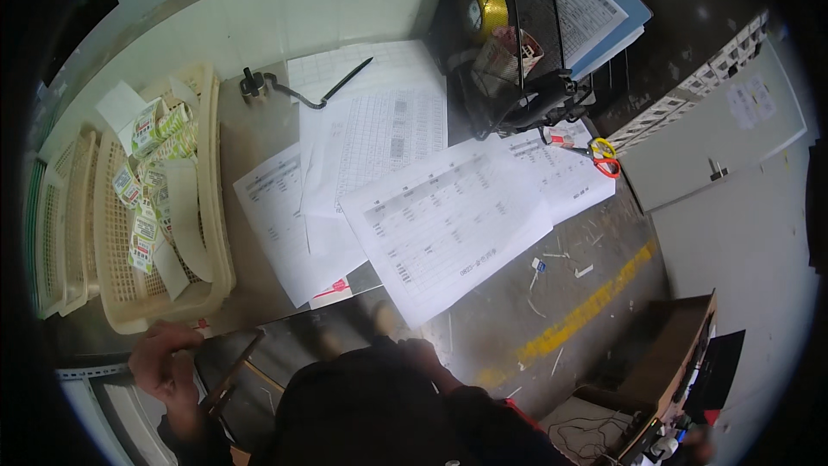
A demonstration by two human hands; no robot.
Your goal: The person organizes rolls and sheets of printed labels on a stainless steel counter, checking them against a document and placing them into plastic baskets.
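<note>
My left hand is just below the front end of a cream plastic basket. Its fingers are bent and stand apart from the thumb, and I see nothing between them. Inside the basket lie several green-and-white printed labels and curled white paper strips. Close to my body is my right hand, below the near corner of a printed paper sheet. Dark clothing and the low angle hide most of its fingers. More printed sheets overlap on the table behind.
A black pen on a coiled cord joins a small stand. At the back right, a black mesh rack holds yellow tape and papers. Scissors lie beside it. A cardboard box stands lower right; paper scraps litter the floor.
</note>
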